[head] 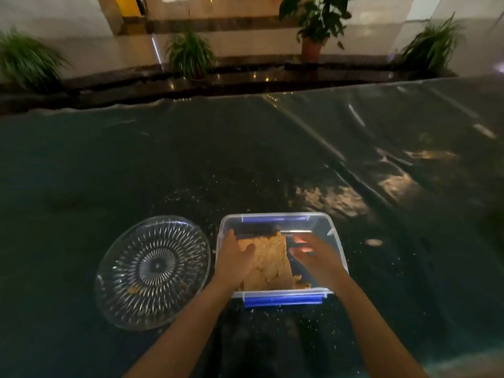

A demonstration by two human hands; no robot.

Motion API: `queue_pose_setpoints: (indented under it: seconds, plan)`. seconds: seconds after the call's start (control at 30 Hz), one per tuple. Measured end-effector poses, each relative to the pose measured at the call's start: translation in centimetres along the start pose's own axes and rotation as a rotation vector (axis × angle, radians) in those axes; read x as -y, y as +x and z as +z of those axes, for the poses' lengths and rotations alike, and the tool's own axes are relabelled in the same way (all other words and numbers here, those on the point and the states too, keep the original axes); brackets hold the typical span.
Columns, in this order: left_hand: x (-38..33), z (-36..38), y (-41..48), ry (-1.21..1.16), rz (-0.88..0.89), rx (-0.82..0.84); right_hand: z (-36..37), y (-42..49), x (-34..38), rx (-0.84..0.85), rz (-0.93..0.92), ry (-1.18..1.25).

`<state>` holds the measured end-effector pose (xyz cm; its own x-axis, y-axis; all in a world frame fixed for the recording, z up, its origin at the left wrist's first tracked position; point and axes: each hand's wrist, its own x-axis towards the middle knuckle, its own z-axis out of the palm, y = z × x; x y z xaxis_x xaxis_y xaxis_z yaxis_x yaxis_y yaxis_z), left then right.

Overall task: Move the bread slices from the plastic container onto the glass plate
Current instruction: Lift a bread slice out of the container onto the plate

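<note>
Head view, both hands in plastic container [278, 219], left hand [234, 260] touching bread slices [270, 263]

a wide dark bench [191, 159] covered in glossy, creased clear plastic sheeting fills most of the view. pale crumbs [207, 186] are scattered across its middle, and warm patches of reflected light [330, 199] sit on the wrinkles at the right. beyond the far edge runs a shiny dark stone ledge [245, 77]. four green plants stand along it: a grassy plant [24, 58] at far left, a spiky grassy plant [191, 54] near the middle, a leafy plant in a terracotta pot [312, 49] right of centre, and another grassy plant [433, 47] at far right. behind them, pale walls and a yellow panel [126, 5] look blurred.
</note>
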<state>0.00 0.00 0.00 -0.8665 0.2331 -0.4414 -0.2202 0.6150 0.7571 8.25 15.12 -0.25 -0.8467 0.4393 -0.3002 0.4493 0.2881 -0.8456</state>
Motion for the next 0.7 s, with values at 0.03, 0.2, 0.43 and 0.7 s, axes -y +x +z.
queue_pose_setpoints:
  seconds: [0.03,0.2,0.43,0.7]
  plan:
    - [0.4,0.6,0.3,0.004,-0.027,0.01,0.4,0.5,-0.4,0.003,0.025,-0.04]
    - [1.7,2.5,1.2,0.097,-0.162,0.028,1.9,1.4,-1.2,0.1,0.166,-0.203]
    - [2.3,3.0,2.0,0.237,-0.183,0.014,3.3,2.6,-1.7,0.12,0.201,-0.309]
    - [2.1,3.1,0.6,0.299,-0.135,-0.021,4.8,2.0,-1.7,0.059,0.175,-0.367]
